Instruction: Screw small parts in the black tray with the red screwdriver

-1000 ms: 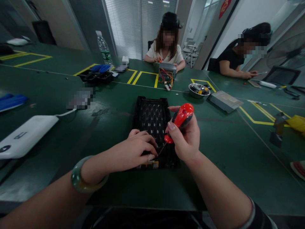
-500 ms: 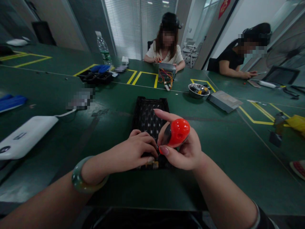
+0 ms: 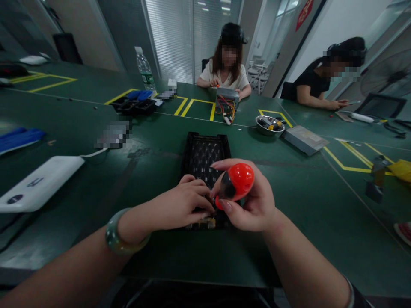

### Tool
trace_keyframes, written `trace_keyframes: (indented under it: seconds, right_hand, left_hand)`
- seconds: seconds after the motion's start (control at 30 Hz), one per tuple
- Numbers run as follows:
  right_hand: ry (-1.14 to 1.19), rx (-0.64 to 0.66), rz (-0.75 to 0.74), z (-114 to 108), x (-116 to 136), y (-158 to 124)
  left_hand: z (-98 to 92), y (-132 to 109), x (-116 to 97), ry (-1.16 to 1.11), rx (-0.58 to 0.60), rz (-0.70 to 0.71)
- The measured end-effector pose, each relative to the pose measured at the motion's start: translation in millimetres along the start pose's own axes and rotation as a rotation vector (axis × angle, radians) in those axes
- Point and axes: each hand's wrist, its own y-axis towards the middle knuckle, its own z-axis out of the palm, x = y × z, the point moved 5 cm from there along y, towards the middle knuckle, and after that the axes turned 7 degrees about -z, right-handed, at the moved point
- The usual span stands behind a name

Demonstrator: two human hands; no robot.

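A red and black screwdriver (image 3: 241, 181) is held in my right hand (image 3: 261, 209), its rounded handle end facing me and its tip pointing down and out of sight. Under both hands lies a black plastic casing (image 3: 188, 147) with a patterned inner face and a brownish part at its near end. My left hand (image 3: 189, 201), with a green bangle on the wrist, is over the casing's near left side. Its fingers are curled together close to the screwdriver; their tips and whatever they pinch are hidden.
Left are a white power bank (image 3: 45, 182) with a cable and blue gloves (image 3: 21, 139). Farther back stand a black parts tray (image 3: 133, 107), a water bottle (image 3: 145, 70) and a metal bowl (image 3: 269, 126) beside a flat grey box (image 3: 305, 139). Two people sit across the table.
The whole view has shifted slightly right and down. Both hands keep nearly the same pose on the casing, and the screwdriver handle has tilted only a little.
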Motion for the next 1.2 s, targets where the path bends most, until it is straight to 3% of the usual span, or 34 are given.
trace_keyframes:
  seconds: [0.1,0.23,0.43,0.57,0.7,0.87,1.07,1.2]
  right_hand:
    - [0.013,0.057,0.033,2,3,1]
    - [0.051,0.088,0.188,5,-3,-2]
    - [-0.030,-0.001,0.383,3,-16,2]
    - [0.126,-0.015,0.430,0,-18,5]
    - [0.255,-0.085,0.477,-6,-26,-10]
    - [0.199,-0.256,0.392,-15,-32,-37]
    - [0.077,-0.213,0.328,-7,-25,-47]
    - [-0.039,-0.114,0.293,-2,-19,-45]
  left_hand:
    - [-0.8,0,0,-0.011,-0.011,0.012]
    - [-0.6,1,2,-0.023,-0.009,-0.001]
    - [-0.6,2,4,-0.010,-0.024,-0.023]
    - [-2.4,1,3,-0.010,-0.039,-0.015]
    - [-4.8,1,1,-0.019,-0.043,-0.011]
    - [-7.7,1,-1,-0.032,-0.031,-0.017]
    - [-8.7,1,1,-0.056,-0.019,-0.039]
    - [-7.5,1,1,-0.058,-0.026,-0.030]
